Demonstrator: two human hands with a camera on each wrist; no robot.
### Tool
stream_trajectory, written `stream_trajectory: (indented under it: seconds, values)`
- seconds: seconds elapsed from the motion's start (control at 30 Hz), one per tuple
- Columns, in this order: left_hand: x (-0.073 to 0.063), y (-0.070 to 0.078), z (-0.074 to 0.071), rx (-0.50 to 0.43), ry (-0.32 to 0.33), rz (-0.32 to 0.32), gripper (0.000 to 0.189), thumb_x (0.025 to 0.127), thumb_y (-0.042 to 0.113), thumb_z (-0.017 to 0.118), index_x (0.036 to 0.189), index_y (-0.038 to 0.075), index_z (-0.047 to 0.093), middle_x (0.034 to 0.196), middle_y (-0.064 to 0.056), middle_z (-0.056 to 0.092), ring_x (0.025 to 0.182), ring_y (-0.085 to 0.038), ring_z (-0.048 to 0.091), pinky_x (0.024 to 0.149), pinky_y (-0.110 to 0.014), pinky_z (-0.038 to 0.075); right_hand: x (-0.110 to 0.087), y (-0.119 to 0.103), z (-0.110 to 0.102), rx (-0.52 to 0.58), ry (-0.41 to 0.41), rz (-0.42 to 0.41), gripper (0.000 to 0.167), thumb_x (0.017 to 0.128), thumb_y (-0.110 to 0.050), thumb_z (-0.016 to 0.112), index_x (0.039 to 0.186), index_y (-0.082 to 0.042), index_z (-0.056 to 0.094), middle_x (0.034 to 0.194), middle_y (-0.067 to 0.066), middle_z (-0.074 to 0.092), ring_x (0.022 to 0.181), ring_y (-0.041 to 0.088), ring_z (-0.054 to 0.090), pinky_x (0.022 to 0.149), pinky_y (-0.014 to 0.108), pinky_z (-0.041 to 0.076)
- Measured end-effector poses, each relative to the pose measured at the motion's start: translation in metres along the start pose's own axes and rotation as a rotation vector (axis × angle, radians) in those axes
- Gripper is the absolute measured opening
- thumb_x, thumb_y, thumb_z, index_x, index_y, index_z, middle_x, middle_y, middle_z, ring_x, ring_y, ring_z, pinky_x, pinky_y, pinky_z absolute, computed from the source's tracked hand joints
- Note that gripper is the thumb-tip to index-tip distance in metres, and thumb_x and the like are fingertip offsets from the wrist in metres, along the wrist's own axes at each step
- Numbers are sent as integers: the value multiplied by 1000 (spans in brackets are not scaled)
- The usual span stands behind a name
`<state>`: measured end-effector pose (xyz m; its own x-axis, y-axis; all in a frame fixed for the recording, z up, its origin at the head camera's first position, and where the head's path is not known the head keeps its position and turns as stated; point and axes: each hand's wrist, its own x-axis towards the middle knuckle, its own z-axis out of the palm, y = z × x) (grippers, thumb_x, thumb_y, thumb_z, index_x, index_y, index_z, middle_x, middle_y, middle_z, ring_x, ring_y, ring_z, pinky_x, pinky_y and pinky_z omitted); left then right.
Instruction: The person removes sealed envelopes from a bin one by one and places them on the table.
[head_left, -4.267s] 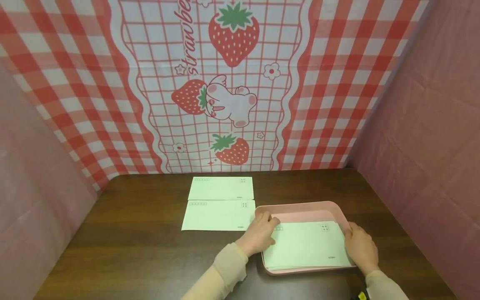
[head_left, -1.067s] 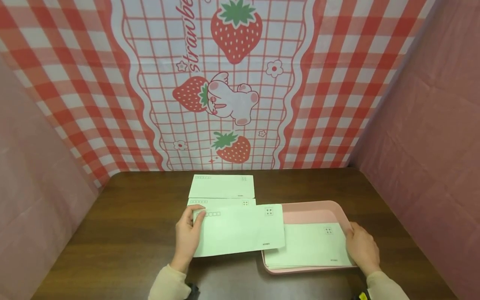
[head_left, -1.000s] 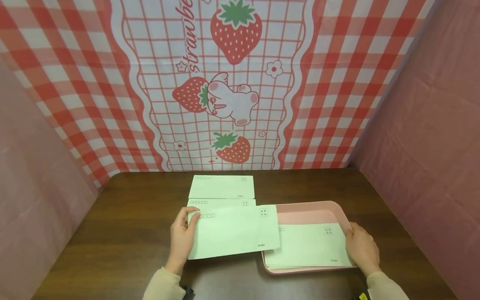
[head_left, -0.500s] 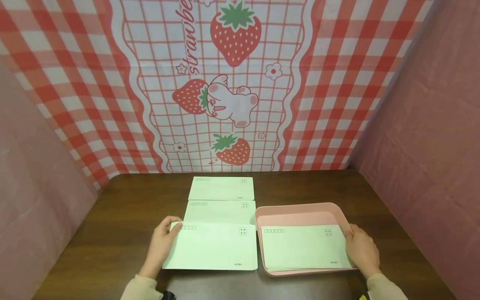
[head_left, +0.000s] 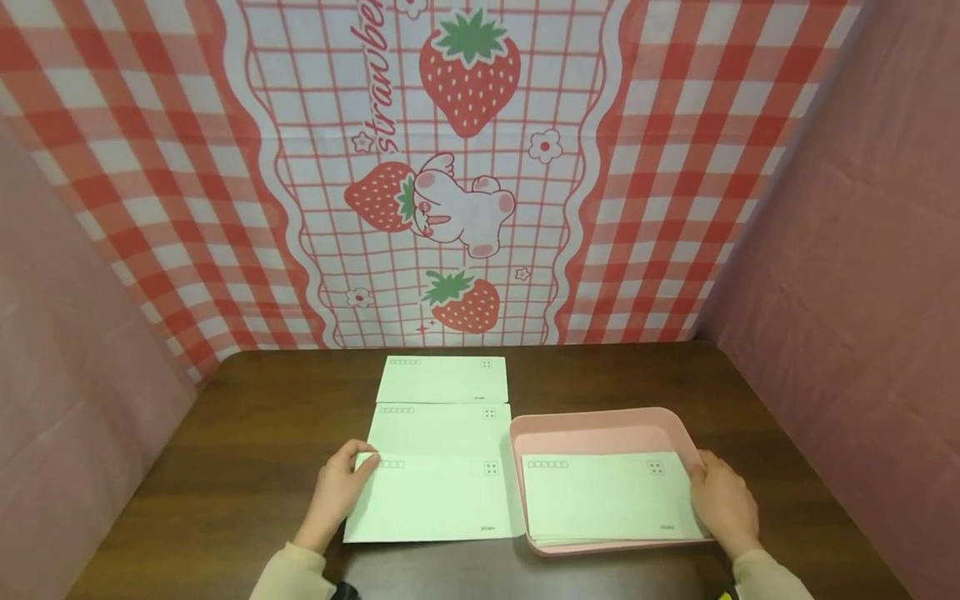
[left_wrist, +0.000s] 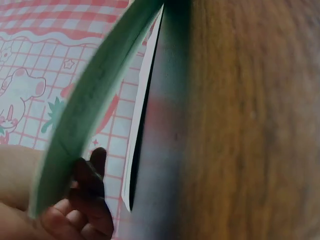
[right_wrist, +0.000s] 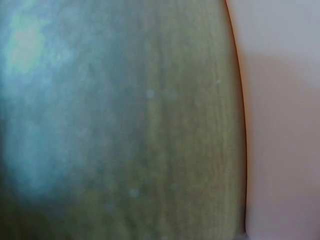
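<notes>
My left hand pinches the upper left corner of a pale envelope, thumb on top. In the left wrist view the envelope stands off the table, slightly bowed, with curled fingers behind it. It overlaps the front edge of a second envelope; a third envelope lies behind that one. My right hand grips the right rim of a pink tray, which holds a stack of envelopes. Only the tray's side and the tabletop show in the right wrist view.
The dark wooden table ends at a strawberry-patterned checked cloth hanging behind it. Pink cloth walls close in both sides. The tray stands just right of the envelopes on the table.
My left hand has drawn an envelope off the tray's stack, leftward and lower, to in front of the other two. In the last half second it shifts slightly right. My right hand stays on the tray.
</notes>
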<state>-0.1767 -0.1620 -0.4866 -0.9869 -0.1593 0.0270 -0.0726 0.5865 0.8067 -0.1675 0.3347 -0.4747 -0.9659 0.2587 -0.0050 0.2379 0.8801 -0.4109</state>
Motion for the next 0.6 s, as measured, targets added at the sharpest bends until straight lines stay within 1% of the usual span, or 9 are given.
stream_trajectory:
  seconds: [0.07,0.17,0.23,0.3,0.37,0.47,0.6]
  values:
    - [-2,1,0,-11,-29,-20,26,91,22,54,111,6,55,121,-23,55,107,-37,52,83,-46,43,0,0,1,1,2,1,38,96,-18,34,127,3,42,122,31,46,103,54,46,74,59,40]
    - [-5,4,-1,-28,-63,-43,37,91,18,51,124,3,45,129,-27,46,118,-43,42,91,-53,38,1,1,1,2,0,4,39,96,-18,34,127,3,41,122,32,46,103,53,46,75,60,40]
    - [-5,5,-1,-26,-71,-48,42,87,10,51,128,1,42,130,-28,43,119,-43,41,93,-54,36,1,1,1,3,-6,5,39,96,-19,34,128,2,41,122,32,45,104,53,46,76,60,40]
    - [-6,6,-1,-13,-74,-49,48,82,4,51,128,-1,41,127,-29,42,116,-42,42,92,-54,36,0,1,1,4,-11,6,39,96,-19,34,128,2,41,122,32,45,104,53,46,76,59,40]
    - [-6,6,-1,10,-78,-41,49,79,2,51,128,-2,42,127,-28,42,116,-42,42,93,-54,36,0,1,1,4,-14,5,39,96,-19,34,128,3,41,122,32,45,104,53,45,76,59,40]
    - [-7,7,-1,33,-86,-34,47,82,5,54,128,-2,44,127,-28,43,117,-44,40,93,-55,36,0,1,1,5,-10,3,39,96,-19,34,128,3,41,122,32,45,104,53,46,76,60,40]
    - [-7,7,-3,72,-79,-16,42,86,12,54,126,-2,48,127,-28,47,118,-45,40,93,-56,35,1,1,1,3,-5,4,39,96,-19,35,128,3,41,122,31,46,103,53,46,75,60,40]
